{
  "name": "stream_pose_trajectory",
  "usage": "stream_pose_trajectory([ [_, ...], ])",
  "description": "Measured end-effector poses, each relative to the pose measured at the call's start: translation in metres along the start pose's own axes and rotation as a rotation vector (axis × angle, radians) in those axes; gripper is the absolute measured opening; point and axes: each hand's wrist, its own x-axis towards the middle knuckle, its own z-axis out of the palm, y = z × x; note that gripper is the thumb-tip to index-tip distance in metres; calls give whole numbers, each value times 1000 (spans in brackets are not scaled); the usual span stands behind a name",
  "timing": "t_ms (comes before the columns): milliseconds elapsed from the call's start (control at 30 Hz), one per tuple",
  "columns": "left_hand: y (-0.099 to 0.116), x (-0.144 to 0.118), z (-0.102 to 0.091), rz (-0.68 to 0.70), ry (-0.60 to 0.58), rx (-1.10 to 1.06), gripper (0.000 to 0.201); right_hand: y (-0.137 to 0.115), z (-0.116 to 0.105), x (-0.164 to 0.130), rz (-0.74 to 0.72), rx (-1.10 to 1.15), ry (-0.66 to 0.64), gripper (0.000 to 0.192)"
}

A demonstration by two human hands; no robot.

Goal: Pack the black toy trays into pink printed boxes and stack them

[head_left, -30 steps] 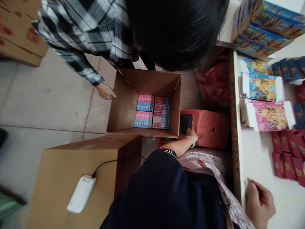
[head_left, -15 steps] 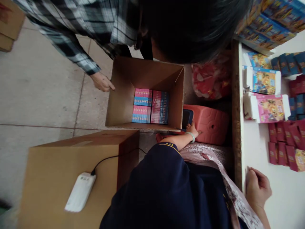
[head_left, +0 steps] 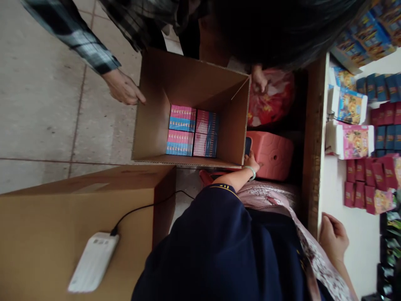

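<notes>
Well left of the left hand (head_left: 251, 162), a white device (head_left: 94, 262) lies on a carton (head_left: 37, 234). Just left of that hand, an open box (head_left: 151, 125) contains pink-and-blue packs (head_left: 188, 138). Partly spread, the hand touches a red stool (head_left: 272, 147), its grip unclear. Farther right, the right hand (head_left: 334, 235) curls loosely at the bench (head_left: 361, 246) edge; whether it holds anything, I cannot tell.

We see a co-worker's hand (head_left: 259, 79) come into view by the red bag (head_left: 275, 98) at far right. The open carton (head_left: 150, 125) hides more of the dark panel (head_left: 248, 144), and black packages (head_left: 389, 261) appear at near right.
</notes>
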Motion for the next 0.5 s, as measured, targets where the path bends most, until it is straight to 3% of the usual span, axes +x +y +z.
stream_pose_trajectory([
  [267,-1,-12,-9,-35,-42,-139,100,-16,-9,-30,73,-385,-2,27],
  [400,-1,-8,-14,-42,-70,-206,93,-29,-10,-40,141,-323,-22,27],
  [500,-4,-6,-17,-50,-78,-267,90,-42,-8,-47,159,-333,-31,39],
])
